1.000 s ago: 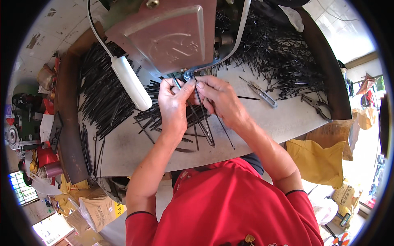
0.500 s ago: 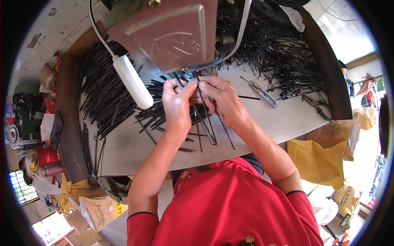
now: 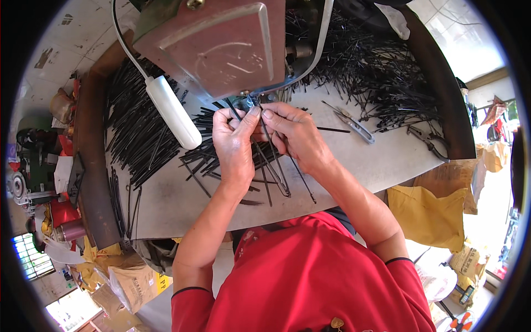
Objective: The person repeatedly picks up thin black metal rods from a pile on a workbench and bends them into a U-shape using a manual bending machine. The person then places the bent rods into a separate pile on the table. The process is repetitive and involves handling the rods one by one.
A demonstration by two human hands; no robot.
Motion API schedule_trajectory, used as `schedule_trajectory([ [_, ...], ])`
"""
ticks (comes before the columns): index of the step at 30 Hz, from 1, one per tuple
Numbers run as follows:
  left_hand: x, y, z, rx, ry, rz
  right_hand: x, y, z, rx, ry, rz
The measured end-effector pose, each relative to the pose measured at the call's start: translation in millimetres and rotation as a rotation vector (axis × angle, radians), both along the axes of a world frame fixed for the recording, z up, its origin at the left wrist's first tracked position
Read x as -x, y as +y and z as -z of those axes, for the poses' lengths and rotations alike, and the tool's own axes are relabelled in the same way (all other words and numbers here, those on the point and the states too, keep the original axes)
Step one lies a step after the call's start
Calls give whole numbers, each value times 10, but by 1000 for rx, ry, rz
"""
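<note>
Both hands meet close together just below the head of a sewing machine (image 3: 218,52). My left hand (image 3: 233,149) is closed, thumb and fingers pinching a narrow black strap (image 3: 281,176) that hangs down toward me in a folded loop. My right hand (image 3: 301,135) pinches the same strap from the other side, near its upper end. The fingertips of the two hands almost touch by the machine's metal foot (image 3: 251,101), and they partly hide the strap's end. Another thin black strap (image 3: 301,180) trails below my right hand.
Many straight black straps (image 3: 141,130) lie at left; a tangled heap of black straps (image 3: 381,83) lies at right. Snips (image 3: 355,126) and pliers (image 3: 430,143) rest right of my hands. A white lamp (image 3: 174,113) hangs at left. Dark raised borders (image 3: 91,166) edge the table.
The view has shifted slightly, so the machine and lamp sit a little further left. Both hands keep their pinch on the strap, with hardly any movement.
</note>
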State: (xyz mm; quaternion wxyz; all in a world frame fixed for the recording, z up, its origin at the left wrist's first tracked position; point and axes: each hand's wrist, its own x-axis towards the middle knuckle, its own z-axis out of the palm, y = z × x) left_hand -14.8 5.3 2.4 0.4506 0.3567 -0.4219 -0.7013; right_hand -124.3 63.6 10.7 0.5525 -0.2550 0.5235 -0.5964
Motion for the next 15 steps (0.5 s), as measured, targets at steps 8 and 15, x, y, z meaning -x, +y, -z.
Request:
schedule_trajectory([
  [8,-54,-133,-133,-74,-97,123,121,-53,-56,-41,-23,-104],
  [15,-23,-97,-155,-53,-118,51,-23,-31,-55,26,-94,35],
])
